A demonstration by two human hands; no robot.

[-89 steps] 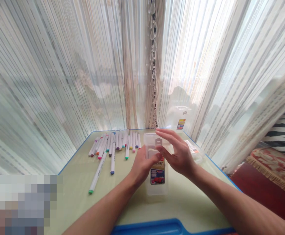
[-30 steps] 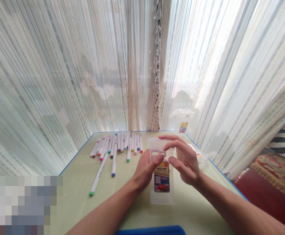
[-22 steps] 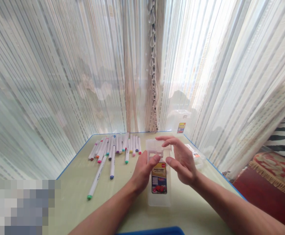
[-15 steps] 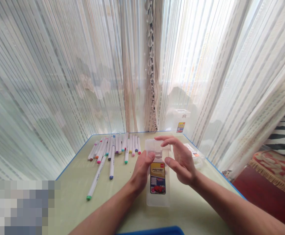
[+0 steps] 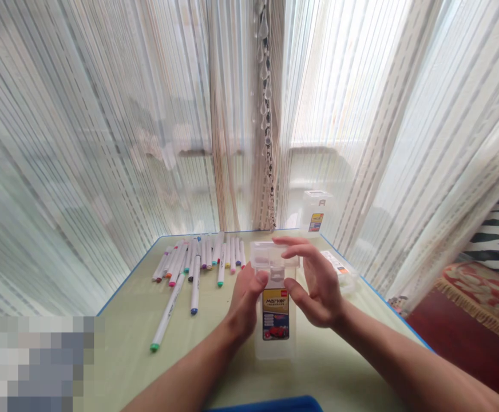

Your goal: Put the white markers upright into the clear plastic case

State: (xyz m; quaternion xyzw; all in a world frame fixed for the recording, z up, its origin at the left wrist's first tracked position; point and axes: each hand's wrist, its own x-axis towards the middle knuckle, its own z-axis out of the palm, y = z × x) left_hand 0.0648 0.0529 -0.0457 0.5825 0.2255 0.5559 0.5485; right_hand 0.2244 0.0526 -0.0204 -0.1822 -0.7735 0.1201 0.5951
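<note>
A clear plastic marker box [image 5: 275,350] stands upright before me, its label reading "Marker" above a red car. My left hand [image 5: 247,300] wraps its left side, thumb on the front just below the lid [image 5: 266,252]. My right hand [image 5: 318,283] is at the other side. Its thumb tip rests near the front latch [image 5: 277,276], while the fingers curl over the lid's right end. To the left lie several white markers [image 5: 206,252] with coloured ends, most bunched at the back. One green-ended marker [image 5: 167,315] lies closer to me.
A second clear box [image 5: 316,212] stands at the table's back right corner. Another clear case [image 5: 339,272] lies behind my right hand. A blue edge [image 5: 270,404] of something shows at the front. Striped curtains [image 5: 181,114] hang behind the table.
My right thumb has moved left onto the box front near the latch. The box has shifted slightly, and its lid appears a little higher and wider in view. The markers lie unchanged.
</note>
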